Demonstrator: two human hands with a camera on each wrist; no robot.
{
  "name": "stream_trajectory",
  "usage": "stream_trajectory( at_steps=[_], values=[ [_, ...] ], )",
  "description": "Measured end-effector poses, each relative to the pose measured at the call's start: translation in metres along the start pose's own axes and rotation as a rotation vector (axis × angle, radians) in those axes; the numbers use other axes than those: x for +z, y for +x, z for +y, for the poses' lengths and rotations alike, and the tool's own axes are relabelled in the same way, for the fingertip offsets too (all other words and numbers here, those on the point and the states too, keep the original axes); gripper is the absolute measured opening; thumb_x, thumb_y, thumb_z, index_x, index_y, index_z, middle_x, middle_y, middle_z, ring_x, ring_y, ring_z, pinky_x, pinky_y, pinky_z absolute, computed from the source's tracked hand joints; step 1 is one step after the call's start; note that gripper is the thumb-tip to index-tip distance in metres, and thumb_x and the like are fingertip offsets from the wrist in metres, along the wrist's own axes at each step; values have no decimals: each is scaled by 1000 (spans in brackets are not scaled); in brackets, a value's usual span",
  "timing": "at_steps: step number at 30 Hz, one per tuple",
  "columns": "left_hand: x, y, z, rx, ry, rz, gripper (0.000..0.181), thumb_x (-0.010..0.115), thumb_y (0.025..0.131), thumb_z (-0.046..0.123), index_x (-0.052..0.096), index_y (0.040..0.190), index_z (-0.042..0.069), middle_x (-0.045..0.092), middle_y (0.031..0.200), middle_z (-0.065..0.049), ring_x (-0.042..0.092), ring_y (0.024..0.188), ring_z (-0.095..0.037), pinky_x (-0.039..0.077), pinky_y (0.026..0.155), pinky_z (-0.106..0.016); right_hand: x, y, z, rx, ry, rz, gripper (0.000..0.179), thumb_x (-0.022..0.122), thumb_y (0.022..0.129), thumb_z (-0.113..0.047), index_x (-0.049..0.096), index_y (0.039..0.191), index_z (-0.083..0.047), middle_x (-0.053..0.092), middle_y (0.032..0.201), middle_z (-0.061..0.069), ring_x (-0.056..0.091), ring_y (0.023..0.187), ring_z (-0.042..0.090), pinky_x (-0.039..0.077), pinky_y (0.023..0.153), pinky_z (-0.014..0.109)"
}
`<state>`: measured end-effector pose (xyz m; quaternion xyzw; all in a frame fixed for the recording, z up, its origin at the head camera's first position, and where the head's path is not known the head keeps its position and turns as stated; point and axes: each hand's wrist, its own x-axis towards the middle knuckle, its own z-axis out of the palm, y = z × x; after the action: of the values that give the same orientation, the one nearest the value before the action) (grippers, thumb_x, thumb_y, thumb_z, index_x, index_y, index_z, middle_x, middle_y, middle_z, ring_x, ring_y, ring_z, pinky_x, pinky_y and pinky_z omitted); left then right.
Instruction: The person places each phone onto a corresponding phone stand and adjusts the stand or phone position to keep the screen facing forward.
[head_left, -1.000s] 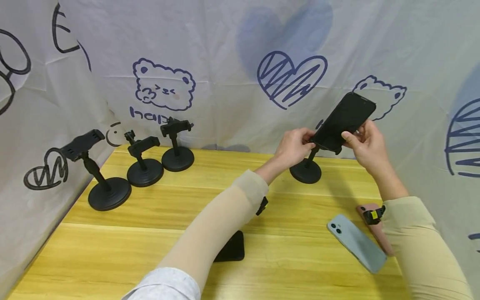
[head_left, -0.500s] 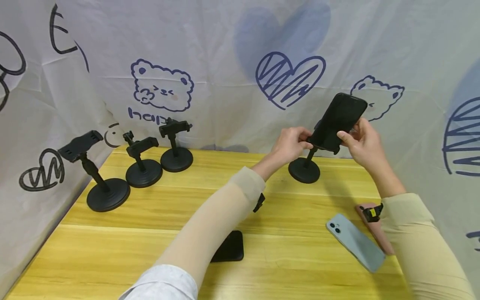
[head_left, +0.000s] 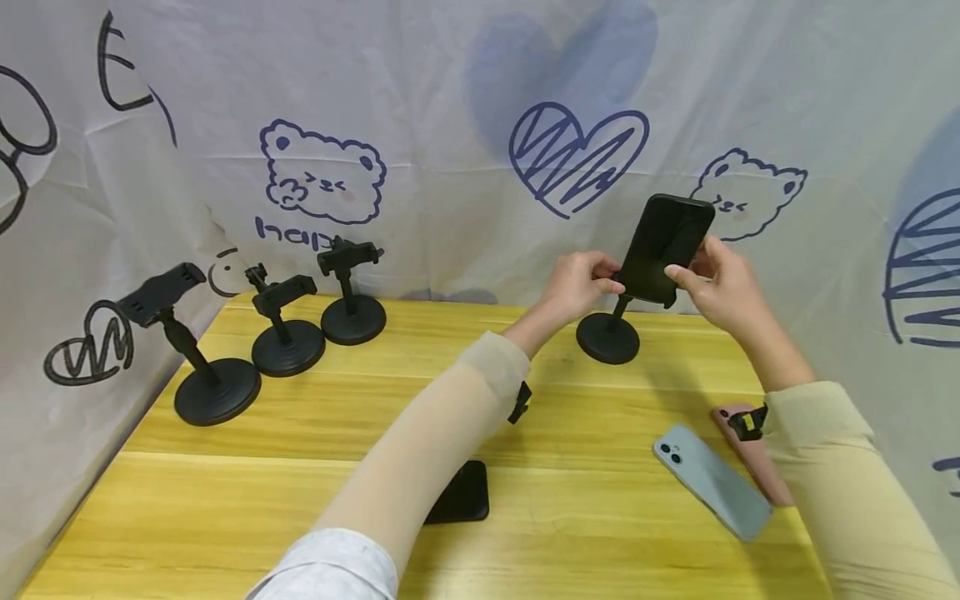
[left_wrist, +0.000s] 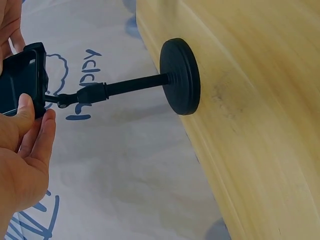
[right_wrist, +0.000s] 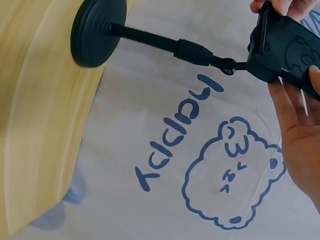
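Observation:
A black smartphone [head_left: 669,242] leans upright, its screen facing me, in the clamp of a black phone stand [head_left: 607,338] at the back right of the table. My left hand [head_left: 577,285] pinches the clamp at the phone's lower left corner, thumb in front and fingers behind in the left wrist view. With thumb in front and fingers behind, my right hand [head_left: 723,285] grips the phone's right edge. In the right wrist view the stand's thin stem [right_wrist: 150,40] runs from the round base to the clamp, which sits at the phone's lower end.
Three more black phone stands [head_left: 217,392] stand at the back left, their holders bare. A light blue phone [head_left: 712,483] and a pink phone [head_left: 753,454] lie at the right, the pink one partly under my right sleeve. Another black phone [head_left: 463,493] lies below my left forearm.
The phone has tilted more upright and shifted left and slightly down into the clamp, with my right hand moving along. My left hand stays nearly in place at the lower corner.

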<state>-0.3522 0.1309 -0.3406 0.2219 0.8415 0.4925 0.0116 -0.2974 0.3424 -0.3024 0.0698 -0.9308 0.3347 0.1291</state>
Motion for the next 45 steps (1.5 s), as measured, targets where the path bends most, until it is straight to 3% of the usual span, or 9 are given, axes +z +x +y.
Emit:
stream_trajectory(
  at_steps=[3,6,11,16,23,31,39,42,45],
  values=[
    [0,0,1,-10,18,3,31,75,97,17,73,126,9,75,114,-3,70,99,-13,56,82,-19,1,0,0,3,49,10,42,64,105,-28,51,132,0,65,123,25,62,119,42,46,77,20],
    [0,0,2,-21,29,2,31,75,97,19,73,126,10,75,115,-2,69,99,-13,56,81,-19,3,2,-3,-17,150,46,40,64,105,-26,52,135,-3,65,121,11,64,113,26,48,78,16],
    [1,-2,1,-6,23,-15,32,72,99,19,71,130,11,73,118,-3,68,103,-13,55,82,-20,4,10,-14,-78,388,180,26,64,104,-15,60,129,-12,64,108,-12,62,98,4,52,79,12],
    [4,-4,-4,13,-6,-18,35,70,101,20,69,134,10,72,124,-4,67,106,-14,55,83,-20,3,15,-18,-64,352,238,17,65,104,-16,62,120,-13,65,97,-20,63,89,-1,52,73,10],
    [10,-3,-9,-16,-147,2,34,68,102,18,69,135,10,74,117,-2,69,96,-11,55,77,-19,2,14,-11,-86,362,228,22,65,103,-14,61,125,-10,67,98,-16,67,88,-1,56,71,12],
    [13,-4,-12,-73,-308,50,31,69,100,14,72,131,9,75,113,-4,73,95,-13,58,81,-20,5,16,-8,-109,424,232,24,66,103,-14,62,126,-10,70,101,-14,70,87,0,58,71,15],
    [19,-5,-14,-113,-398,111,27,73,97,11,76,123,9,76,108,-3,74,90,-11,61,82,-25,14,13,-1,-200,763,227,22,66,99,1,65,120,-7,72,100,0,72,90,9,60,71,20],
    [20,-5,-15,-113,-421,111,27,74,96,11,76,123,9,76,107,-4,74,88,-11,61,81,-24,13,12,0,-193,726,227,24,65,100,0,65,122,-7,72,101,-1,72,90,8,60,71,19],
    [19,-4,-16,-110,-437,107,28,74,96,11,76,124,9,76,109,-4,74,90,-11,60,78,-21,10,14,-2,-160,565,219,27,66,101,-6,63,128,-9,71,104,-8,71,90,4,59,72,16]
  ],
)
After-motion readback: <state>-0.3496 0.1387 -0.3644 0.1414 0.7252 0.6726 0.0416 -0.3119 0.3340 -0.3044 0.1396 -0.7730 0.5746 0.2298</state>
